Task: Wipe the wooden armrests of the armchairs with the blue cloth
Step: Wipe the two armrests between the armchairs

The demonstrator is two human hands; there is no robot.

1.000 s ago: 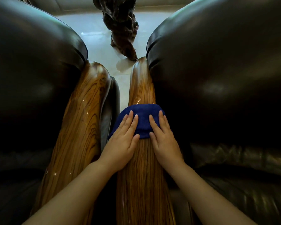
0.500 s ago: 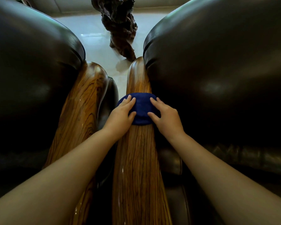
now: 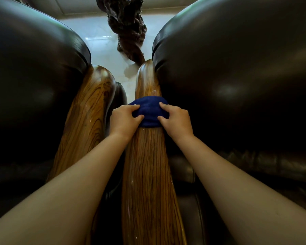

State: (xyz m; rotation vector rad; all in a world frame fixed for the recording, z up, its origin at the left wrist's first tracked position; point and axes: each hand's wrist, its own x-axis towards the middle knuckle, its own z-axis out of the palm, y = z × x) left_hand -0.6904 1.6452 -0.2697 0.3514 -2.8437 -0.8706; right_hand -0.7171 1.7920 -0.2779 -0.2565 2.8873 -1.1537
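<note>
Fingers have curled: left hand [image 3: 125, 117] and right hand [image 3: 177, 118] now pinch blue cloth [image 3: 149, 112] between them atop armrest [image 3: 147, 174].

cloth [image 3: 149, 112]: dark blue | armrests [image 3: 147, 165]: golden-brown, dark striped grain | cushions [image 3: 237, 76]: glossy black-brown

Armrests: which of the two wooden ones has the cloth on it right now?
The right-hand wooden armrest, beside the right armchair's cushion. The blue cloth drapes across it under the left hand and right hand. The left armrest is bare.
</note>
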